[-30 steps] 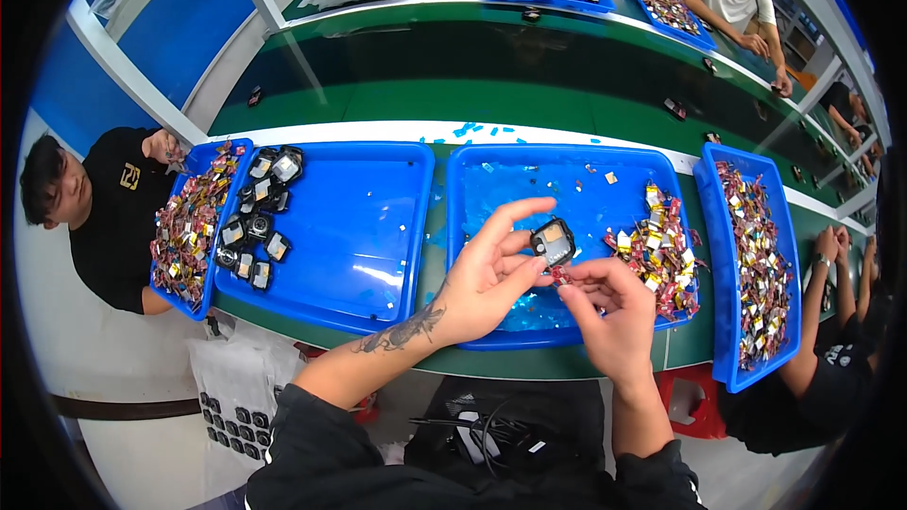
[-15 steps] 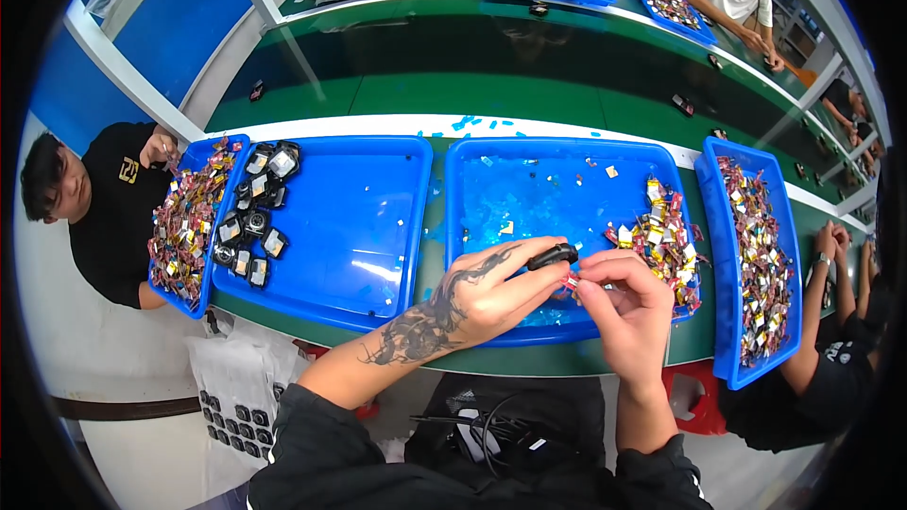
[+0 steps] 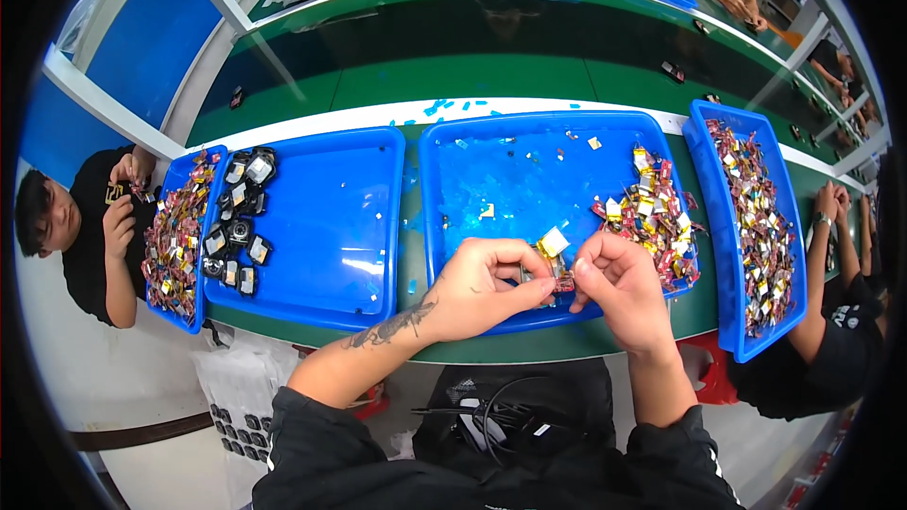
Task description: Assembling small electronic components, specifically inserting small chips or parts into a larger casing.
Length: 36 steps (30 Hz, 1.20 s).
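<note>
In front of me, over the near edge of the middle blue tray [image 3: 472, 127], my two hands are close together. My left hand [image 3: 487, 288] is closed, thumb and index finger pinching a small flat battery [image 3: 554, 244] with a white face and yellow tape. A reddish end of it sits between the fingertips of both hands. The thumb and fingers of my right hand [image 3: 619, 288] are pressed together beside that end; what lies between them is hidden. A heap of similar batteries [image 3: 647, 212] with reddish wrappings fills the tray's right side.
Left of me, another blue tray [image 3: 326, 156] holds several black devices [image 3: 239, 229]. Narrow blue bins of battery pieces stand at far left [image 3: 179, 246] and right [image 3: 756, 217]. Blue scraps [image 3: 444, 109] dot the white ledge. A co-worker [image 3: 94, 227] sits at left; others work at right.
The black device at my left fingers is no longer visible. My left hand has turned, and the battery's white face now shows above its fingertips. The view has shifted slightly.
</note>
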Motion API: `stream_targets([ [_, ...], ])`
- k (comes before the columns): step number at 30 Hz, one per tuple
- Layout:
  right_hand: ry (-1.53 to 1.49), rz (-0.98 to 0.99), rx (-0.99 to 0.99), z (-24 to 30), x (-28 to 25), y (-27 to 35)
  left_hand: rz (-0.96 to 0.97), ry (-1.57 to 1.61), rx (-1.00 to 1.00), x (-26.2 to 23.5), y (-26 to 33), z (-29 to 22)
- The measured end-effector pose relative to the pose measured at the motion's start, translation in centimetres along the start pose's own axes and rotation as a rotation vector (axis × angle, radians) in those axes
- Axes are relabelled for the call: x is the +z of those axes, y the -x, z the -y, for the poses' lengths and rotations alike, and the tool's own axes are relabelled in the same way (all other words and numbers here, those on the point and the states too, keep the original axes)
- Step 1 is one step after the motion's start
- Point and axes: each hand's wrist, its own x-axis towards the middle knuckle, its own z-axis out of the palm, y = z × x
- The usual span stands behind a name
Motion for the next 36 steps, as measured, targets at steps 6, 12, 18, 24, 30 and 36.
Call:
stream_targets([
  [6,-0.181,-0.108,-0.019,-1.2,0.5,0.5,-0.110,-0.145,0.056,0.3,-0.3,0.2],
  [12,0.163,-0.198,-0.189,-0.2,2.1,1.3,-0.111,-0.241,0.075,0.4,-0.1,-0.2],
  [18,0.226,-0.339,-0.306,-1.5,2.4,0.5,-0.114,-0.140,0.136,0.2,0.1,0.3],
  [24,0.245,-0.390,-0.357,-2.3,2.4,0.3,-0.096,-0.155,0.213,0.6,0.0,0.0],
  [30,0.402,-0.342,-0.298,-1.6,2.4,-0.4,-0.131,-0.106,0.228,0.9,0.2,-0.4],
  [36,0.248,-0.268,-0.234,-1.3,2.3,-0.5,-0.129,-0.051,0.160,0.9,0.1,-0.5],
])
